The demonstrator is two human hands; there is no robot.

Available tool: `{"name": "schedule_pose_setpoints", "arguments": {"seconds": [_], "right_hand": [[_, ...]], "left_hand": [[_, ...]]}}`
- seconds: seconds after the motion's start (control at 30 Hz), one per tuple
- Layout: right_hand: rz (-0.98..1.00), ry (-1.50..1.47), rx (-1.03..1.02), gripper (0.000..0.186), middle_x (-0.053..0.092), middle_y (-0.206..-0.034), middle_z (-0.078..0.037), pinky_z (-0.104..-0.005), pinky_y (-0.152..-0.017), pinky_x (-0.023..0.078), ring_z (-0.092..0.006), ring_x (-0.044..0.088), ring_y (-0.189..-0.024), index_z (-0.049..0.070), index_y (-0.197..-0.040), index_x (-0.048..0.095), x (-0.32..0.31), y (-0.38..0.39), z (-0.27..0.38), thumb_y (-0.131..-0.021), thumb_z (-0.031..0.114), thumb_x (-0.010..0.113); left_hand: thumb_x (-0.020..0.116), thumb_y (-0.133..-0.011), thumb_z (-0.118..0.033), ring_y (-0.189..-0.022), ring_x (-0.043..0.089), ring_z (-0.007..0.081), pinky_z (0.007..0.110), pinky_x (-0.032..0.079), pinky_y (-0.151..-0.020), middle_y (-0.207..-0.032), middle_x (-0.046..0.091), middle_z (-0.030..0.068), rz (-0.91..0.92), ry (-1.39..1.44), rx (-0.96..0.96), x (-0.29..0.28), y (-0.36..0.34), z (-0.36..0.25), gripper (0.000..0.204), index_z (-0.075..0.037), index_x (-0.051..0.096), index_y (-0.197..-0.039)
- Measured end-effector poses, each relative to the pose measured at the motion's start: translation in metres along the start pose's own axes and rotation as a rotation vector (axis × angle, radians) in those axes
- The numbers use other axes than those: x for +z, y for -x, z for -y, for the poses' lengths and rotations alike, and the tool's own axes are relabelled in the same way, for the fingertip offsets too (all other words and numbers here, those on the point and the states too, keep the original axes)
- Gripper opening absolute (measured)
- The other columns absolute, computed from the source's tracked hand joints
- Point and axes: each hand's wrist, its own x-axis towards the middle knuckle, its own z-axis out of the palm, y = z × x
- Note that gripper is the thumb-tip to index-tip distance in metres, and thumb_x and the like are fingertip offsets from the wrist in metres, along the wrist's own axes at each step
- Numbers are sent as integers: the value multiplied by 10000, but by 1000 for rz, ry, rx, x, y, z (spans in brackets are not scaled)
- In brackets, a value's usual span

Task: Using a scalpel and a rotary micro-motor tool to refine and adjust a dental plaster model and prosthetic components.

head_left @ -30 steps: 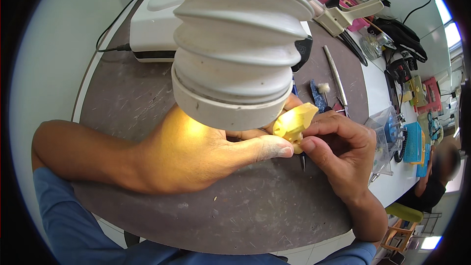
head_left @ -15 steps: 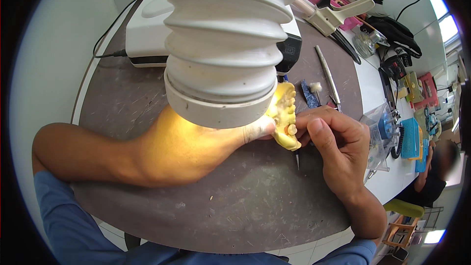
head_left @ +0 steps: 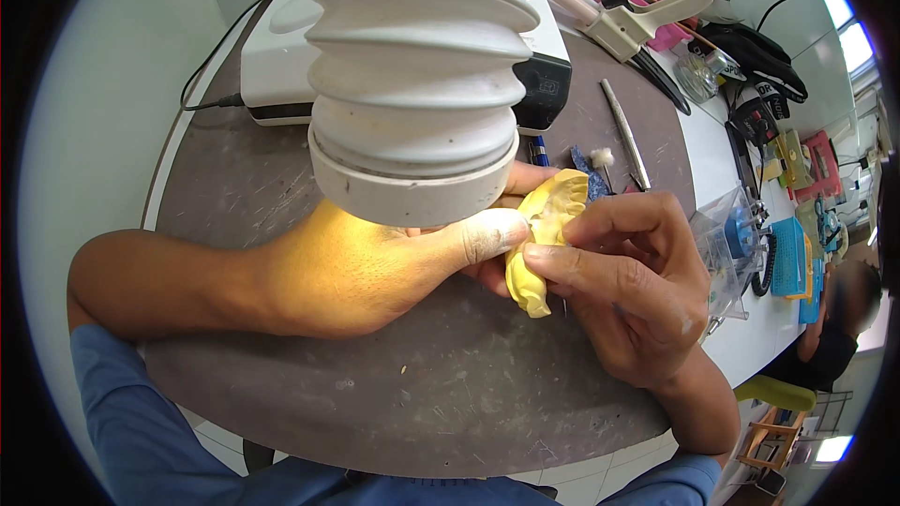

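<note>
In the head view, the left hand [head_left: 403, 262] grips the yellow tooth model [head_left: 549, 214] above the desk [head_left: 422, 403], likely to keep it still. The right hand's [head_left: 642, 295] fingers [head_left: 619, 214] pinch it too, perhaps so it can't slip or wobble.

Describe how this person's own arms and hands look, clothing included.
Short blue sleeves leave both forearms bare. Neither the left hand nor the right hand wears a glove, and no watch or bracelet shows. A greyish smudge marks the left thumb.
</note>
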Motion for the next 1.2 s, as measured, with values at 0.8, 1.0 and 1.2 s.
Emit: {"name": "schedule_pose_setpoints", "arguments": {"seconds": [0.8, 1.0, 1.2], "right_hand": [[-99, -755, 704, 158, 699, -923, -104, -205, -750, 534, -106, 674, -839, -54, -1004, 657, -4, 4, -3, -864, 4, 705], [-100, -731, 716, 122, 698, -898, -97, -191, -704, 514, -91, 661, -805, -46, -950, 654, -2, 3, -1, -862, 12, 714], [-106, -717, 660, 117, 697, -899, -92, -199, -694, 511, -87, 655, -795, -41, -931, 657, -1, 6, -4, -853, 13, 725]], "left_hand": [[663, -872, 16, -1124, 601, 214, 349, 507, -978, -1164, 600, 172, -64, -62, 198, -1, 0, 3, 457, 51, 427, -1262], [690, -867, -5, -1117, 609, 213, 346, 507, -976, -1154, 608, 172, -80, -140, 231, -2, 0, 4, 460, 48, 438, -1248], [710, -866, -35, -1123, 605, 207, 330, 504, -971, -1156, 610, 165, -97, -137, 209, -2, 1, 3, 447, 46, 464, -1231]]}}
